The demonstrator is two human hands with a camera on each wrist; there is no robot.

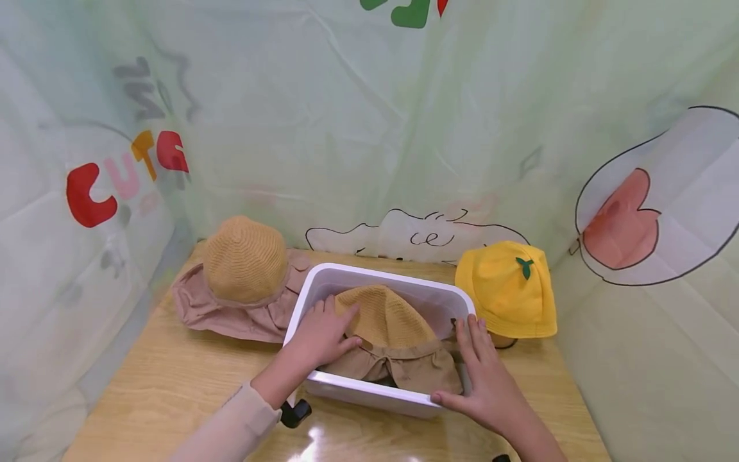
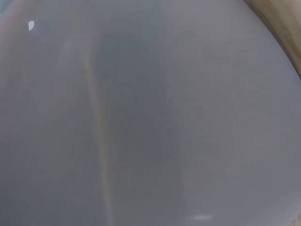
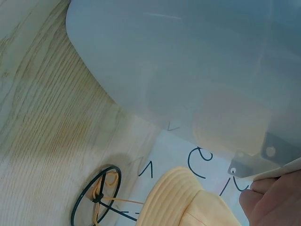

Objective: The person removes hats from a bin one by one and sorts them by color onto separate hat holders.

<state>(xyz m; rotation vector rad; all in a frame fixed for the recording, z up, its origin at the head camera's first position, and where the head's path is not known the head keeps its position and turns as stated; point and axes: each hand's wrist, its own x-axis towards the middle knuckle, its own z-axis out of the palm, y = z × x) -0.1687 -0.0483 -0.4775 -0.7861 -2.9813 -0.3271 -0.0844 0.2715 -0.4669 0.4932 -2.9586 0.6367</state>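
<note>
Pale fabric backdrop (image 1: pixel 260 77) printed with cartoon outlines and coloured letters closes off the space, its topmost lettering cut by the frame. Before it lies a wood-grain table (image 1: pixel 144 385), and on that a white plastic bin (image 1: pixel 369 398), probably set centrally so that both hands reach it easily. Inside sits a tan ruffle-brimmed sun hat (image 1: pixel 383 321), crown uppermost, hiding most of the bin's floor; the dark patch under its brim is too small to identify. At left, a ribbed hat (image 1: pixel 245 260) with a broad mauve brim stands crown up, perhaps to keep its shape, partly hidden by the bin; at right is a yellow bucket hat (image 1: pixel 505 289). The right hand (image 1: pixel 491 378) lies over the bin's near right corner, fingers straight across the rim, thumb wide of them on the front edge, likely bracing it. The left hand (image 1: pixel 326 330) reaches over the left rim, fingers loosely spread against the sun hat, seemingly to steady it; the left wrist view gives only blurred bin wall. Smaller still are a dark looped cord (image 3: pixel 97 197), a grey holed plate (image 3: pixel 280 153) of unclear purpose, and a green sprout (image 1: pixel 525 267) on the yellow hat.
</note>
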